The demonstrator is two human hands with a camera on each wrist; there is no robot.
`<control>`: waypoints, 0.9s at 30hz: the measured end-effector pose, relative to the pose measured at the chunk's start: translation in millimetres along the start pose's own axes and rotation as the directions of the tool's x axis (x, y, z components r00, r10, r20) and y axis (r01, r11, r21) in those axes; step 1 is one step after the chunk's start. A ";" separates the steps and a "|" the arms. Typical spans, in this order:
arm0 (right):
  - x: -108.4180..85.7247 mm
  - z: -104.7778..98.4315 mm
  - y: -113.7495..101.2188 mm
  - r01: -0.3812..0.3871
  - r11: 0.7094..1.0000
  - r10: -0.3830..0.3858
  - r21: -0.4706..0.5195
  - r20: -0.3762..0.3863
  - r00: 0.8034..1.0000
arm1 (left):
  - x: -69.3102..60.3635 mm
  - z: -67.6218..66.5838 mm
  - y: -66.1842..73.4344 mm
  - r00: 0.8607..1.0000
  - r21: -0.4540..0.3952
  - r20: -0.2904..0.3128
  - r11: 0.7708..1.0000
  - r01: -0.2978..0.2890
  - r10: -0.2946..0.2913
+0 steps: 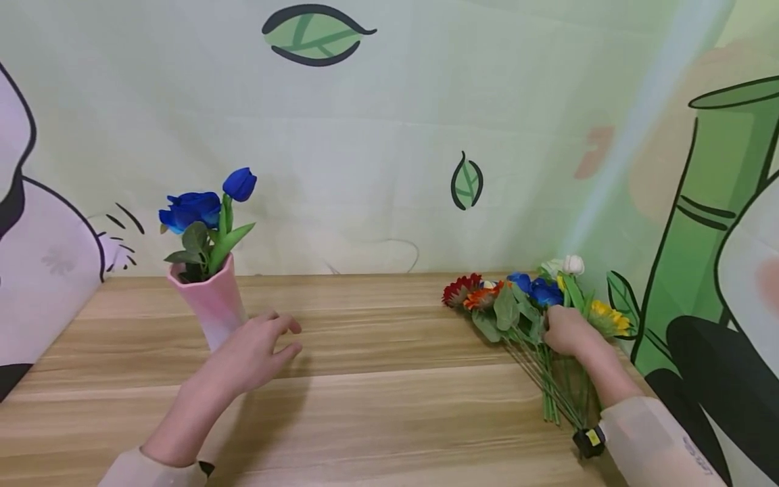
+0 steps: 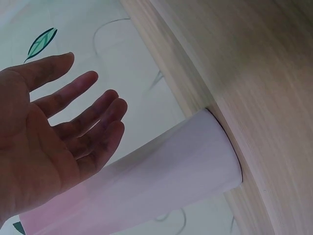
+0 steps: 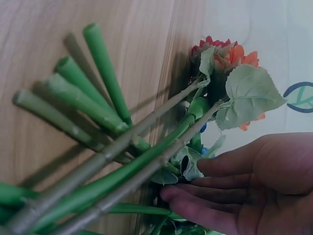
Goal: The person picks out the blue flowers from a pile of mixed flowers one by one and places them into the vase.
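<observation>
A pink-and-white vase [image 1: 213,297] holds a blue rose [image 1: 191,211] and a blue tulip [image 1: 240,184]. My left hand [image 1: 258,348] hovers in front of it; the left wrist view shows loosely bent fingers and an empty palm beside the vase [image 2: 142,181]. At the right, my right hand [image 1: 571,330] reaches among a bunch of artificial flowers, close to blue blooms [image 1: 544,292]. In the right wrist view, its fairly straight fingers and thumb touch a small leaf [image 3: 190,164] near the stems [image 3: 146,166]. Whether a stem lies between the fingertips is partly hidden.
The bunch also has a red flower [image 1: 460,291], an orange flower [image 1: 485,295], a yellow flower [image 1: 607,319] and a white bloom [image 1: 573,264]. Its stems point toward the front of the wooden table [image 1: 377,406]. A printed cloth backdrop [image 1: 377,169] hangs behind.
</observation>
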State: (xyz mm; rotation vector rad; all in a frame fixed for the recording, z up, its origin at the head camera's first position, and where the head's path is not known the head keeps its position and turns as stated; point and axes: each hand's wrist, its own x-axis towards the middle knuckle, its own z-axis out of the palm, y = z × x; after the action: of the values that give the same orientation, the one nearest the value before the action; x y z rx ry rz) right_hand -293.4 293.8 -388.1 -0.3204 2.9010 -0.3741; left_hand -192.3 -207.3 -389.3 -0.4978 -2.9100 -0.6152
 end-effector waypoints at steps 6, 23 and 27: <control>-0.3 -0.8 -0.8 -0.045 0.999 0.046 -0.005 0.033 0.998 | 0.3 -0.6 1.4 1.000 -0.003 0.013 1.000 0.012 -0.012; -0.7 6.7 1.2 -0.115 0.991 0.111 0.062 0.067 0.992 | -0.3 -0.3 2.5 0.999 -0.011 0.036 1.000 0.027 -0.027; 0.8 7.0 2.0 -0.148 0.983 0.139 0.109 0.087 0.986 | -0.5 -0.5 2.4 0.999 -0.009 0.035 1.000 0.024 -0.024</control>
State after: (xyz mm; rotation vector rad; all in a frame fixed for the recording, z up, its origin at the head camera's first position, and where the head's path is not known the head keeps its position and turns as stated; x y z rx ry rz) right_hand -293.0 293.8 -395.5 -0.1041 2.7894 -0.4907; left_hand -190.9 -205.5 -388.0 -0.4805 -2.9512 -0.6300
